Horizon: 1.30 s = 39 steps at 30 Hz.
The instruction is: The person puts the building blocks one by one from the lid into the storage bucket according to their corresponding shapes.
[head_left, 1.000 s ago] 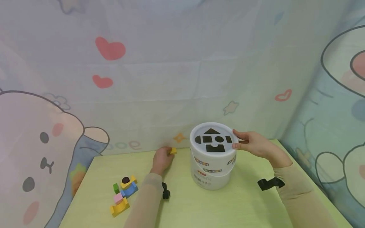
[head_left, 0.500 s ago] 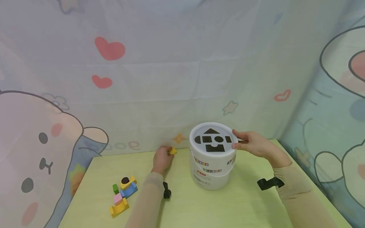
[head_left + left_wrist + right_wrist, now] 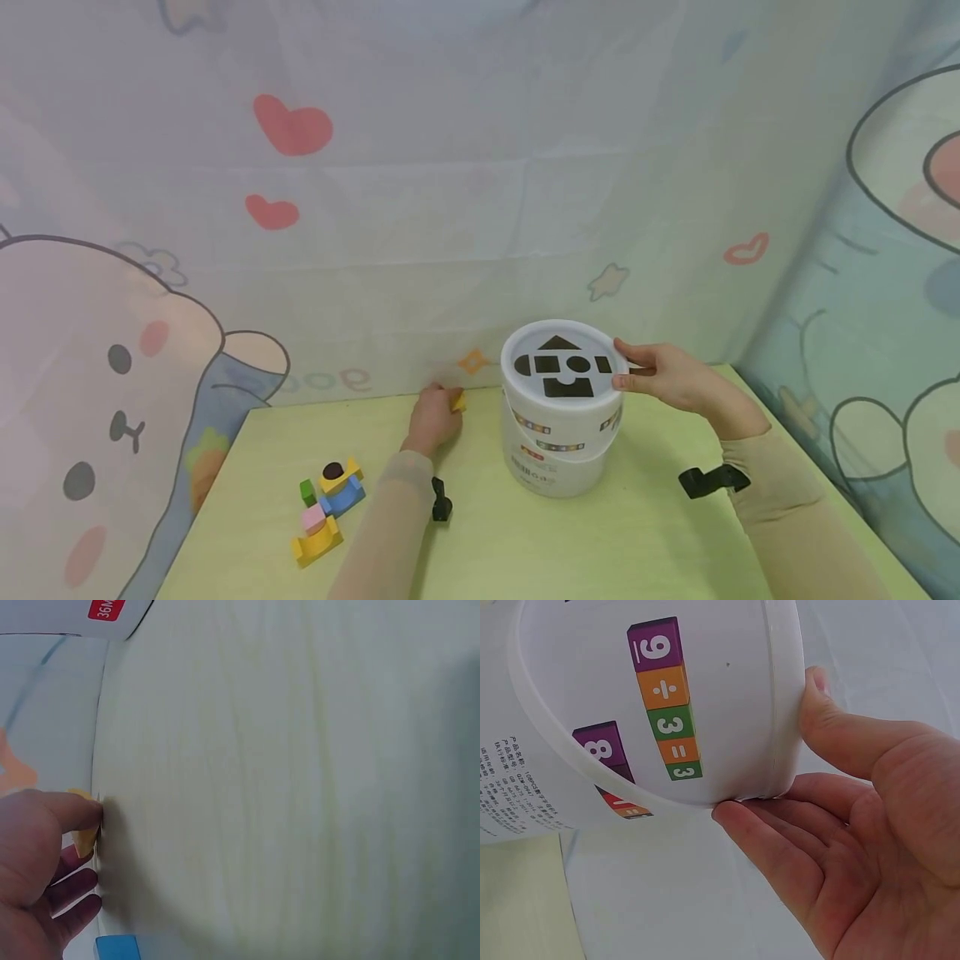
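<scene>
My left hand (image 3: 437, 419) is at the table's back edge, left of the bucket, and pinches a small yellow block (image 3: 459, 403) between thumb and fingers. The left wrist view shows the yellow block (image 3: 85, 841) partly covered by the thumb, with a blue block (image 3: 117, 947) close below the fingers. My right hand (image 3: 667, 379) grips the rim of a white bucket (image 3: 558, 467) from the right. In the right wrist view the thumb is at the lid side and the fingers lie under the rim. The lid (image 3: 531, 387) has several dark shaped holes, among them a triangle and a circle.
A loose group of blocks lies at the table's front left: a yellow arch (image 3: 317, 543), a pink block (image 3: 313, 519), a green block (image 3: 308, 492), a blue arch (image 3: 345, 497) and others. A printed curtain (image 3: 450, 208) rises right behind the green table (image 3: 495, 542).
My left hand has shifted slightly right, and the yellow block in its fingers has turned, now showing less. The right hand and the bucket keep their place.
</scene>
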{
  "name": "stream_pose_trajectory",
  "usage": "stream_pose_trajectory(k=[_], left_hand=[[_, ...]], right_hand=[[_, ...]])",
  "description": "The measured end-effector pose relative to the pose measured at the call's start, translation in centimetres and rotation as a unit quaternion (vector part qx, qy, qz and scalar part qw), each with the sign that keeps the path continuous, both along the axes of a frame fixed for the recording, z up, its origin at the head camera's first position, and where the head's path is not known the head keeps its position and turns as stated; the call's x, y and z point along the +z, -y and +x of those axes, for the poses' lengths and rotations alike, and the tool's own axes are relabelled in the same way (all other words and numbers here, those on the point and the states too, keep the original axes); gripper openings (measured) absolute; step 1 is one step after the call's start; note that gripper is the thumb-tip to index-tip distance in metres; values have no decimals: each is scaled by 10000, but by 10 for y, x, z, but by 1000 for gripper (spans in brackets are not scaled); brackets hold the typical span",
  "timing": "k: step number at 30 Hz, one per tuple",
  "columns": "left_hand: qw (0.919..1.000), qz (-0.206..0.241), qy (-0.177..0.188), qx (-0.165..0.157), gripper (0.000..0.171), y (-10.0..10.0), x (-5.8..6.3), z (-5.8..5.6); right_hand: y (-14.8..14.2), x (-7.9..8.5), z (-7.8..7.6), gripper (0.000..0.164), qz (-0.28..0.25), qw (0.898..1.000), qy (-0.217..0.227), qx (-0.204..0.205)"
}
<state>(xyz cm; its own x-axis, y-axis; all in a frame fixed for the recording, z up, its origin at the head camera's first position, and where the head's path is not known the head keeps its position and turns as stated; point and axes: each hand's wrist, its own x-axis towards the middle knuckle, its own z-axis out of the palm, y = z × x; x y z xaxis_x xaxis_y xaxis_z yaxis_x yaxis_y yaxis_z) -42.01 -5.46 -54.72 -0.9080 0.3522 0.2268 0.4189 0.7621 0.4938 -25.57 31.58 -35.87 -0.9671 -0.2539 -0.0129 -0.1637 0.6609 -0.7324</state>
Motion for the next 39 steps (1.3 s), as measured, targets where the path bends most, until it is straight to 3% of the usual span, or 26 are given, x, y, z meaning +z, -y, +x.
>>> stream_pose_trajectory(k=[5, 8, 13, 17, 20, 24, 30, 39], left_hand=[[9997, 234, 68, 0, 42, 1, -1, 3], [9978, 644, 139, -17, 41, 1, -2, 5], [9901, 1371, 263, -120, 37, -2, 0, 12], [9858, 1626, 339, -240, 39, -4, 4, 19], [9799, 1856, 650, -345, 41, -6, 9, 24], [9716, 2109, 988, -419, 41, -9, 17, 34], [9645, 2375, 1068, -440, 37, -10, 34, 48], [9366, 3194, 1339, -535, 38, -4, 70, 70]], right_hand=[[1, -1, 1, 81, 46, 10000, -22, -3], [2, -1, 3, 82, 52, 10000, 20, -13], [0, -3, 4, 82, 72, 10000, 46, -26], [-2, -4, 5, 83, 79, 9999, 35, -51], [-2, -4, 4, 82, 154, 9999, 1, -57], [-1, -4, 4, 81, 170, 9998, -47, -35], [-1, -3, 2, 81, 203, 9997, -98, -26], [2, 0, 1, 82, 130, 9999, -26, -43]])
